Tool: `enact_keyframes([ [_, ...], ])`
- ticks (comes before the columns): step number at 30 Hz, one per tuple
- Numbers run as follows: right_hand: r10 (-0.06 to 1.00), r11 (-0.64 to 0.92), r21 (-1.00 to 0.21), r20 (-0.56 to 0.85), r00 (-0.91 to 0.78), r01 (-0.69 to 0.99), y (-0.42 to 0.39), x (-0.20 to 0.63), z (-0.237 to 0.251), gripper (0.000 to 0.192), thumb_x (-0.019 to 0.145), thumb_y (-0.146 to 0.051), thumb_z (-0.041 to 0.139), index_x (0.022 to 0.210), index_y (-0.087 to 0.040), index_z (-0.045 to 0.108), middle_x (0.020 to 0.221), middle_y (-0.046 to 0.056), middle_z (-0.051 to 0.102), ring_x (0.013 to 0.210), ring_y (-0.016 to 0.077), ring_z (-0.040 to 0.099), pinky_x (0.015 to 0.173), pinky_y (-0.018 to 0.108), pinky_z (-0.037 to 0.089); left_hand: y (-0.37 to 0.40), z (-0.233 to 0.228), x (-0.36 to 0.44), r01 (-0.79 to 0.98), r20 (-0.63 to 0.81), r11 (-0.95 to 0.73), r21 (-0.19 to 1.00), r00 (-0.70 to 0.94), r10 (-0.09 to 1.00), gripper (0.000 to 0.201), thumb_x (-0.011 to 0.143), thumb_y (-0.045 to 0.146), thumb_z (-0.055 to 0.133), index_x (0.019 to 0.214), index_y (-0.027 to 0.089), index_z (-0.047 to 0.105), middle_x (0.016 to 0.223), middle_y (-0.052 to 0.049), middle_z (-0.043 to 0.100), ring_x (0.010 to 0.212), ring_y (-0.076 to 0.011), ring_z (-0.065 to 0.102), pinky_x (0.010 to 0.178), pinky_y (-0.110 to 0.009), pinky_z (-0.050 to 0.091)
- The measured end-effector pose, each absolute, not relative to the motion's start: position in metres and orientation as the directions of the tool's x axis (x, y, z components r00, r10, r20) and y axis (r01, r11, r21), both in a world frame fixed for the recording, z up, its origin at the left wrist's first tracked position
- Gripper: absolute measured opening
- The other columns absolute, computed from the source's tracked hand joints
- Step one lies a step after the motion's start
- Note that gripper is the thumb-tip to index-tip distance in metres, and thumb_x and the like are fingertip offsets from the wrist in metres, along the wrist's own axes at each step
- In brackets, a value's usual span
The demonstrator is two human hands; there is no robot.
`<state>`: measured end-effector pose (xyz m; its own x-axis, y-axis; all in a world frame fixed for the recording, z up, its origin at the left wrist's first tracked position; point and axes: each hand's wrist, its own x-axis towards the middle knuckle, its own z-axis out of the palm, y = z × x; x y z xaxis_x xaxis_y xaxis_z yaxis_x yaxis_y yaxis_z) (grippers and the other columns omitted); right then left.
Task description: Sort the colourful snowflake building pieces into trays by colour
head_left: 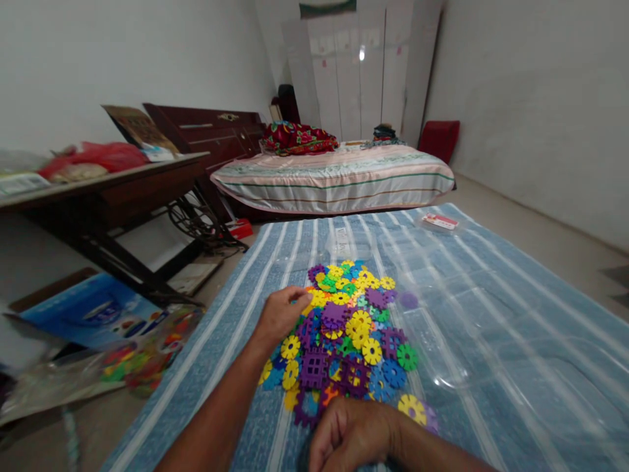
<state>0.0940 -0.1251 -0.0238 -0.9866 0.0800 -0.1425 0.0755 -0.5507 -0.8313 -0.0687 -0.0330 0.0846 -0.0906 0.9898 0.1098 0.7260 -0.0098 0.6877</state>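
Observation:
A pile of flat plastic interlocking pieces (346,334), yellow, purple, blue and green, lies on a blue and white striped cloth (491,288). My left hand (281,313) rests on the pile's left edge with its fingers curled onto the pieces; whether it grips one is hidden. My right hand (350,436) sits at the pile's near edge with the fingers folded under, touching purple and yellow pieces. A lone purple piece (409,300) lies apart to the right.
A clear plastic bag (432,341) lies right of the pile, a small clear pack (438,221) at the far edge. Left stands a dark table (108,196), with boxes and a toy bag (142,354) on the floor. A bed (339,174) and wardrobe (358,65) behind.

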Motion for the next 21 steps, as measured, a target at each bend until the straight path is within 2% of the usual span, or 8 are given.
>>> enact_keyframes([
  [5,0.082,-0.565,-0.822,-0.132,-0.988,0.063,-0.126,0.095,-0.021,0.053,0.047,-0.039,0.089,0.084,-0.006,0.071,0.065,0.000,0.064,0.052,0.0049,0.055,0.054,0.015,0.044,-0.057,0.095,-0.028,0.873,0.075,-0.172,0.455,0.156,0.985,0.035,0.076,0.043,0.060,0.099,0.018,0.068,0.105,-0.007,0.070,0.099,-0.0247,0.062,0.088,-0.034,0.045],
  [9,0.075,-0.579,-0.812,-0.141,-0.987,0.072,-0.127,0.096,-0.020,0.052,0.047,-0.037,0.089,0.084,-0.006,0.071,0.064,-0.001,0.064,0.051,0.0051,0.056,0.053,0.016,0.044,-0.063,0.089,-0.016,0.930,0.046,-0.200,0.309,0.195,0.980,0.037,0.076,0.038,0.064,0.105,0.015,0.065,0.108,-0.011,0.067,0.103,-0.0264,0.060,0.090,-0.035,0.044],
  [12,0.075,-0.591,-0.803,-0.148,-0.986,0.076,-0.127,0.095,-0.017,0.051,0.045,-0.037,0.089,0.082,-0.006,0.071,0.062,-0.001,0.063,0.050,0.0049,0.055,0.053,0.015,0.043,-0.061,0.081,-0.015,0.935,0.057,-0.197,0.296,0.188,0.980,0.034,0.077,0.033,0.063,0.106,0.014,0.064,0.108,-0.011,0.066,0.103,-0.0252,0.059,0.090,-0.034,0.044],
  [21,0.083,-0.610,-0.790,-0.135,-0.987,0.057,-0.127,0.094,-0.015,0.050,0.045,-0.037,0.089,0.080,-0.007,0.071,0.062,-0.001,0.063,0.050,0.0046,0.055,0.052,0.015,0.043,-0.062,0.078,-0.019,0.908,0.052,-0.136,0.395,0.126,0.991,0.018,0.078,0.033,0.063,0.085,0.017,0.066,0.089,-0.006,0.066,0.086,-0.0202,0.060,0.077,-0.030,0.043],
])
